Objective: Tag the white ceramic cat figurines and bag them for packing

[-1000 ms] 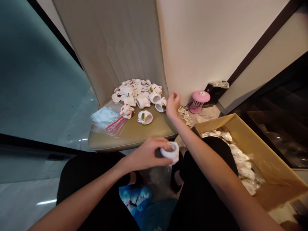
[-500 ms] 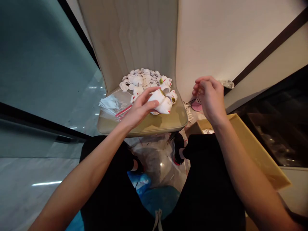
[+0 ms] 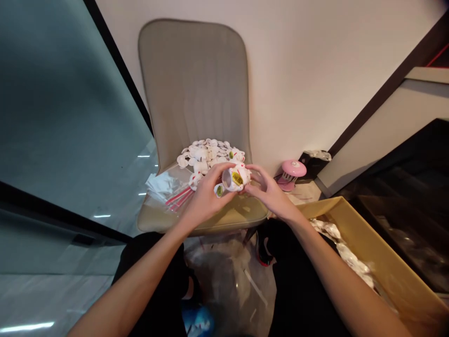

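**Cat figurine [image 3: 237, 178] held crosswise between left hand [image 3: 211, 189] and right hand [image 3: 268, 191]**

Above the chair seat [image 3: 242, 216], the cat figurine is gripped by both hands, neither being clearly nearer. Its long axis is laid roughly left to right, the hollow end turned toward the left hand. Half a second earlier, it was held by the left hand alone, the right hand being raised apart.

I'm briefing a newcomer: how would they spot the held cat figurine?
Find the chair, then the left hand and right hand over its seat. The white cat figurine between them shows a yellow oval; unlike the figurines behind, it's held.
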The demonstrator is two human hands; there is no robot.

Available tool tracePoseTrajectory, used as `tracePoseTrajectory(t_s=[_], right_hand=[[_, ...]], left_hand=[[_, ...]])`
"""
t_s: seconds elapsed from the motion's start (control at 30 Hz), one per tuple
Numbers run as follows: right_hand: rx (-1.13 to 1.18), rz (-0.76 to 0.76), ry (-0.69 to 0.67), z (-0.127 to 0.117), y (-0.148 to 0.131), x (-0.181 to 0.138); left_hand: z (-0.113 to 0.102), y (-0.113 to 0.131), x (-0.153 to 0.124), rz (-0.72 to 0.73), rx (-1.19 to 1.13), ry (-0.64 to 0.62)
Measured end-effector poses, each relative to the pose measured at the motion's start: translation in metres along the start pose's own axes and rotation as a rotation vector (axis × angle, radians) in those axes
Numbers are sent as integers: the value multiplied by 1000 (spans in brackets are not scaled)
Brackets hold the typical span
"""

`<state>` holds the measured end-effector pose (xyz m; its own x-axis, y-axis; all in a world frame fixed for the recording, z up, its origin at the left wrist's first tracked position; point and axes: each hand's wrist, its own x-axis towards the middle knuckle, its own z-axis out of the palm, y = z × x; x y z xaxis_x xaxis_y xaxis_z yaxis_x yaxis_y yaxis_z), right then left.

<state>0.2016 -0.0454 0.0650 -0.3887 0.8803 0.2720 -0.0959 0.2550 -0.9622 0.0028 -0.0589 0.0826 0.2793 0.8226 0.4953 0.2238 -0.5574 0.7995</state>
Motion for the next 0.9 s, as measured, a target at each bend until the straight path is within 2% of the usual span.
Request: tracePoseTrajectory(t_s=[0.17,0.3,0.4,0.53,0.63,0.77,0.9], right_hand=[[11,-40,-38,-7,-3,4],[0,-86,8,4,-9,3],[-33,-156,36,24,-10,-1],[-126,-245,87,55,-3,-8],[-220,-268,152,71,6,-10],[-424,-365,259,78,12,-9],[-501,-424,308,84,13,-10]], left_hand=[[5,4,-2,3,11,-18],[9,12,-5,-36,-86,3],[10,14,-7,-31,-157,114],[8,11,-10,60,-144,301],[3,8,-13,107,-143,367],[-4,9,-11,57,-108,293],[-8,11,-9,43,-82,222]])
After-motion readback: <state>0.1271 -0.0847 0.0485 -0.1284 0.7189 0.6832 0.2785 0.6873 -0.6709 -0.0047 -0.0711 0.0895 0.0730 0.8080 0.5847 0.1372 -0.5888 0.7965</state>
